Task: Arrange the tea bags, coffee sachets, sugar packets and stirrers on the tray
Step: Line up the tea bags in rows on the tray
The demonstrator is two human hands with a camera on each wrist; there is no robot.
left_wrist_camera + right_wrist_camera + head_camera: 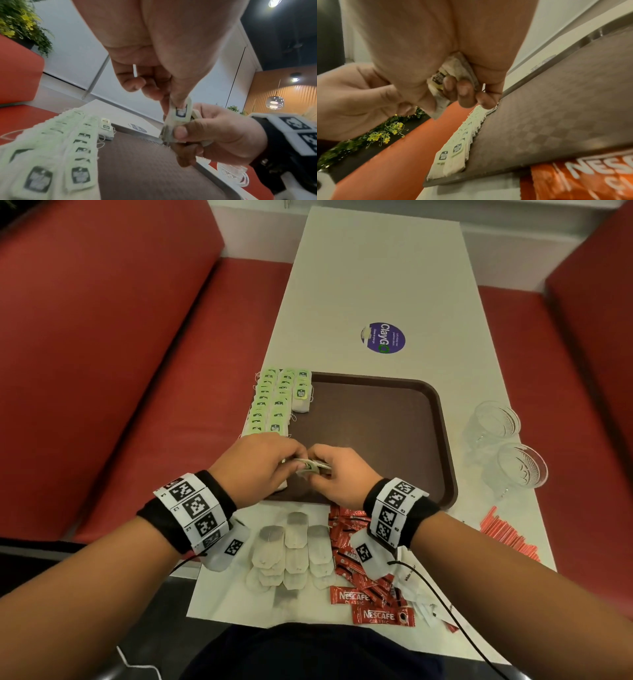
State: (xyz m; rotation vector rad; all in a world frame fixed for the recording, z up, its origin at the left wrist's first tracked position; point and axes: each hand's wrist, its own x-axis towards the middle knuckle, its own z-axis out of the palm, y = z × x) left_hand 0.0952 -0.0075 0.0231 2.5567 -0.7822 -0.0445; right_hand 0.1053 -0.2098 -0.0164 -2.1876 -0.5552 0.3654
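Over the near left part of the brown tray (383, 419), my two hands meet around a small bundle of tea bags (312, 466). My right hand (322, 475) grips the bundle (453, 73) with its fingers curled round it. The thumb and fingers of my left hand (294, 461) pinch the top tea bag (181, 113) by its tag end. Rows of green-tagged tea bags (272, 402) lie along the tray's left side. Loose tea bags (294, 549), red Nescafe sachets (359, 597), white sugar packets (409, 575) and red stirrers (507, 537) lie on the white table (359, 285).
Two clear glasses (496, 422) (522, 469) stand right of the tray. A purple round sticker (383, 337) is on the table beyond the tray. Red benches (120, 354) flank the table on both sides.
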